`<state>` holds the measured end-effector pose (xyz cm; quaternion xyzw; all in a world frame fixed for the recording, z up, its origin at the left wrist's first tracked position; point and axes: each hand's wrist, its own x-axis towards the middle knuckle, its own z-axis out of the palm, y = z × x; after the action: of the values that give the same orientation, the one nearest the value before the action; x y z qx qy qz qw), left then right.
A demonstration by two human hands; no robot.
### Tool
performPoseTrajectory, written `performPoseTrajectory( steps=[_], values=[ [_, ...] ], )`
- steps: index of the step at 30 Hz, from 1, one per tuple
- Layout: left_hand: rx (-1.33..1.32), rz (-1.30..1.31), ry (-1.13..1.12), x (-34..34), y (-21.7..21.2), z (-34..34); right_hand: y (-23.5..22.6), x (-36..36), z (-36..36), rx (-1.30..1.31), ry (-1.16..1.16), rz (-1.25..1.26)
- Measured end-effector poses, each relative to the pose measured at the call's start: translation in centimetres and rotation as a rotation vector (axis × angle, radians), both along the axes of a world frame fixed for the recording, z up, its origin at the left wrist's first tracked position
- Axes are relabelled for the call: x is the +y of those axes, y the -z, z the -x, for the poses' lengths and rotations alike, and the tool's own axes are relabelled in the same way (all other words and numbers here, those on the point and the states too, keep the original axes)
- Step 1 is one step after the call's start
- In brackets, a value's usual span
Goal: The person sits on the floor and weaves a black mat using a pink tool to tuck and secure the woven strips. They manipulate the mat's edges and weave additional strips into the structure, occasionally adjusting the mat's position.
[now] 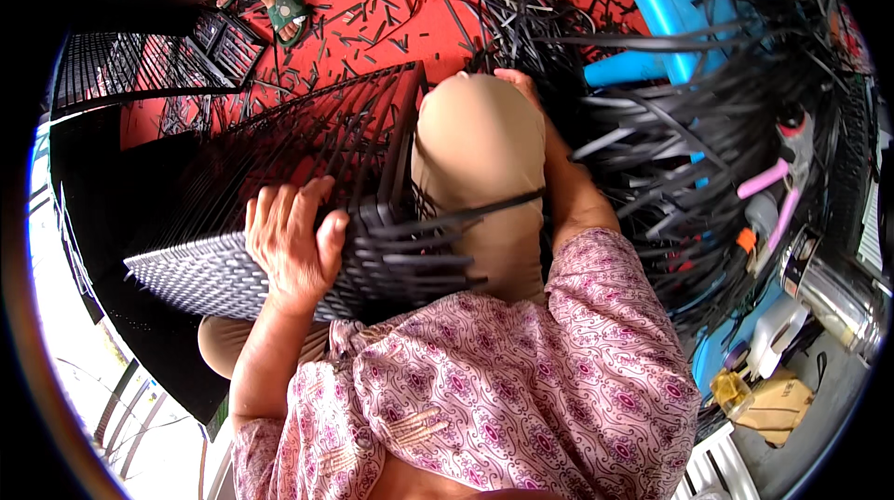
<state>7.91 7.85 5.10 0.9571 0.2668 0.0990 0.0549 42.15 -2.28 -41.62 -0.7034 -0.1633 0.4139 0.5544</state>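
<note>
Head view: the woven black work lies across the person's lap, its woven side directly beneath the left hand. That grip rests at the upper edge, fingers slightly spread and thumb set apart; clamping force cannot be determined. The right hand is beyond the raised knee, which stands between it and the woven work and masks most of its grip; opening and contents cannot be determined. Loose black strips pile at right, near a blue stool and pink-handled cutters. Strip offcuts litter the red floor.
</note>
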Motion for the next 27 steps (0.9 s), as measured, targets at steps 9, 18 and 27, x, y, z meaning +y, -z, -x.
performPoseTrajectory(
  steps=[9, 18, 27],
  values=[
    [0.04, 0.056, -0.022, 0.1, -0.5, -0.3, 3.9, 3.7, -10.3, -0.417, 0.655, 0.259],
    [0.105, 0.087, -0.021, 0.2, -1.4, -0.8, 3.0, 4.0, -11.6, -0.802, 0.073, 0.453],
    [0.108, 0.099, -0.024, 0.1, -1.6, -0.6, -0.4, 6.3, -10.4, -0.84, -0.193, 0.761]
  ],
)
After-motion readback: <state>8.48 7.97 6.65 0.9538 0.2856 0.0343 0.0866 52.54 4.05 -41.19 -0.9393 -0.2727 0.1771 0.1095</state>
